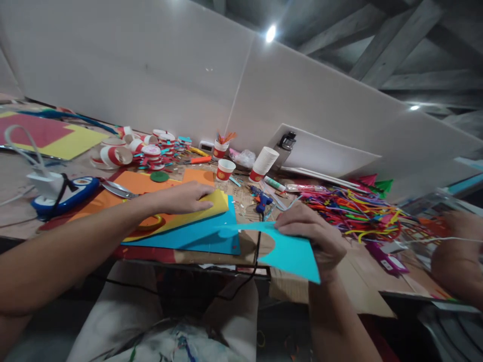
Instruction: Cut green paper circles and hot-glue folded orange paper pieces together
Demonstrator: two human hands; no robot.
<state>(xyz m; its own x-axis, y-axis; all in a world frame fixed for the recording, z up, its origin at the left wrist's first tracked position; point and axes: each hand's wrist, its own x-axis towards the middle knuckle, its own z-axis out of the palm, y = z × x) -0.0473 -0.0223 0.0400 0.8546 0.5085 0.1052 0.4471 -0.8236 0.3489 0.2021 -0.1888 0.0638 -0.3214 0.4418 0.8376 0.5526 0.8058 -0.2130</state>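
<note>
A blue sheet with a rounded cut-out (pixel 296 256) hangs over the table's front edge, pinched in my right hand (pixel 313 231). My left hand (pixel 186 197) lies over a yellow sheet (pixel 219 202), its fingers closed on the lifted edge. Beneath the yellow sheet is a stack of blue sheets (pixel 188 235), with orange sheets (pixel 132 181) behind and to the left. Silver scissors (pixel 118 190) with yellow handles rest on the orange paper, partly hidden by my left forearm. Near them lies a green disc (pixel 159 176).
Paper cups (pixel 225 170) and a cup stack (pixel 264 163) stand behind. A blue glue gun (pixel 263 201) trails a black cord over the front edge. Colourful pipe cleaners (pixel 354 211) lie right, near another person's hand (pixel 458 251). A blue power strip (pixel 68 197) sits left.
</note>
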